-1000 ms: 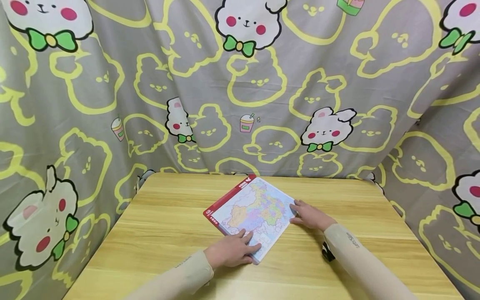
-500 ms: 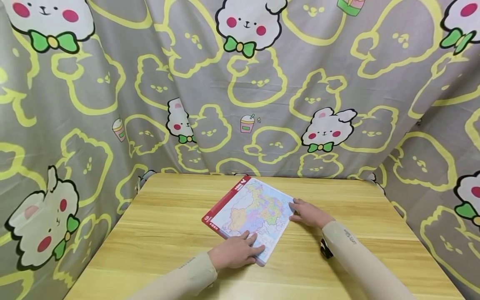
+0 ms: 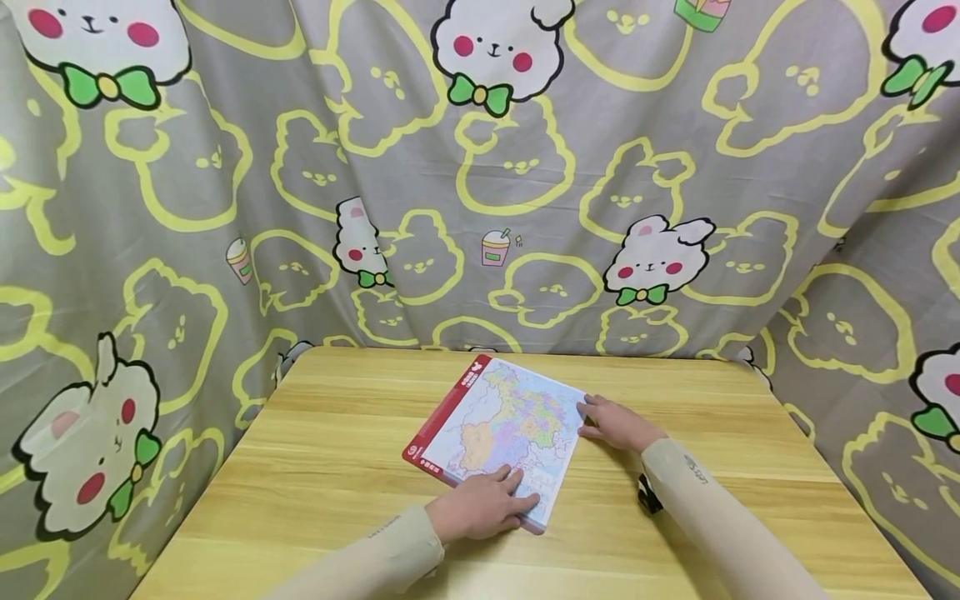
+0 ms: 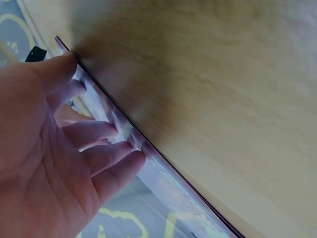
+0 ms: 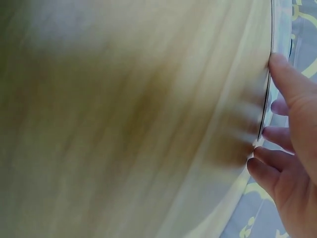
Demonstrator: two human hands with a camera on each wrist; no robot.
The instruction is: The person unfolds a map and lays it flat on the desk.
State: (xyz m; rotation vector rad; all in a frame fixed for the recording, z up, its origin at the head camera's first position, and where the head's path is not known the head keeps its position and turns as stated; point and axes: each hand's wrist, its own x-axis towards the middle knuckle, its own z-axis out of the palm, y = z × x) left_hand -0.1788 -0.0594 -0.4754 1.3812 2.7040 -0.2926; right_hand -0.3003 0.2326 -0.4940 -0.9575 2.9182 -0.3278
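While the left hand (image 3: 483,504) rests with fingers spread on the near edge of the map (image 3: 498,412), the right hand (image 3: 618,423) touches its right edge, fingers apart. The map lies slantwise on the wooden table (image 3: 315,483), before a patterned curtain (image 3: 420,183).

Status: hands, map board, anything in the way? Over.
Left hand on map board, fingers spread. Right hand touching its right edge. Board lies angled on table. Hands cover parts of it.

Grey bunny-print curtain (image 3: 420,179) — behind a wooden table (image 3: 675,392).
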